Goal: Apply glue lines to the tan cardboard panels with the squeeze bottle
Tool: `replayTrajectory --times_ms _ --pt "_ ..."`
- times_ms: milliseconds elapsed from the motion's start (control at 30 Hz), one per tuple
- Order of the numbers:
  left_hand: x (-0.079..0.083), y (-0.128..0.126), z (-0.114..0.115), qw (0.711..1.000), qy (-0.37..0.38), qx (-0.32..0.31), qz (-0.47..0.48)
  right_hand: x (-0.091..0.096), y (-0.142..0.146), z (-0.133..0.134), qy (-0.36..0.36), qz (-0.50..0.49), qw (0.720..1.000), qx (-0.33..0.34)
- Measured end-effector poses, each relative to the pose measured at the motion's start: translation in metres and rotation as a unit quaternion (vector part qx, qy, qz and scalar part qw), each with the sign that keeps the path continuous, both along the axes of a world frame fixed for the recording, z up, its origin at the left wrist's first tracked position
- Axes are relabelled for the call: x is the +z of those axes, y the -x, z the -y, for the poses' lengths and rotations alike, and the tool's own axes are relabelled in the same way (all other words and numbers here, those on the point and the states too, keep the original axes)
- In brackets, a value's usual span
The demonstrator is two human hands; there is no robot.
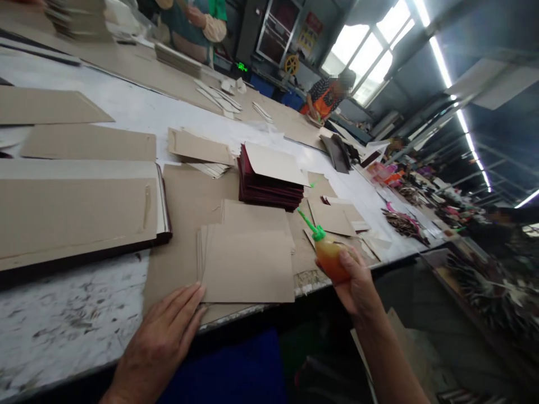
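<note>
My right hand [353, 278] is wrapped round a glue bottle [332, 259] with amber contents and a green nozzle, held tilted above the table's front edge. The nozzle tip points up and left, towards a stack of dark red folders [269, 182] topped by a pale sheet. My left hand [164, 331] lies flat with its fingers stretched out, the fingertips touching the lower left corner of a pile of grey-brown cardboard sheets [248, 258]. The sheets lie slightly fanned near the front edge.
Large cardboard boards [76, 213] with dark red edges lie stacked at left. Smaller card pieces [332, 217] lie at right of the pile. A co-worker in an orange apron [323, 104] works across the table; another person [193, 28] stands at the far side.
</note>
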State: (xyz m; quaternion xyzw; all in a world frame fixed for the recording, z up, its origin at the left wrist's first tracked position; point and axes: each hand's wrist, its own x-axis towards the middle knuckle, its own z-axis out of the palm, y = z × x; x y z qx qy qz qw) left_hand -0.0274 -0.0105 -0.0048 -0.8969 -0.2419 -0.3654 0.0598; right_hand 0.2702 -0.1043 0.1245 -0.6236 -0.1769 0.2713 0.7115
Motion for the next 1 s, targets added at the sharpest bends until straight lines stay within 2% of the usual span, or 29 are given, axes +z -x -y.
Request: replayTrajectory --times_ms 133,233,367,500,567,633,700,800,900,1000 --pt "0.004 0.002 -0.001 0.999 -0.009 -0.034 -0.003 -0.043 0.02 0.015 0.021 -0.046 0.999 -0.009" --pt "0.004 0.002 0.001 0.999 0.014 -0.051 0.011 -0.06 0.032 0.017 0.034 -0.051 0.998 -0.009" --pt "0.006 0.001 0.004 0.996 0.059 -0.048 0.047 -0.061 0.032 0.014 0.031 -0.032 0.999 0.008" --pt "0.009 0.0 0.009 0.995 0.055 -0.025 0.074 -0.051 0.022 0.005 0.104 0.093 0.989 0.042" --pt "0.009 -0.002 0.01 0.995 0.052 -0.011 0.085 -0.044 0.021 -0.007 0.162 0.195 0.963 0.094" --pt "0.008 -0.003 0.01 0.994 0.051 0.0 0.1 -0.037 0.025 -0.023 0.187 0.305 0.922 0.152" --pt "0.007 -0.004 0.01 0.992 0.05 0.007 0.112 -0.032 0.033 -0.041 0.164 0.397 0.881 0.197" --pt "0.005 -0.005 0.01 0.991 0.054 0.013 0.119 -0.028 0.044 -0.065 0.099 0.481 0.836 0.245" --pt "0.005 -0.005 0.009 0.991 0.056 0.015 0.119 -0.027 0.048 -0.082 0.059 0.54 0.799 0.258" --pt "0.005 -0.005 0.009 0.99 0.059 0.017 0.124 -0.026 0.051 -0.09 0.049 0.581 0.767 0.269"
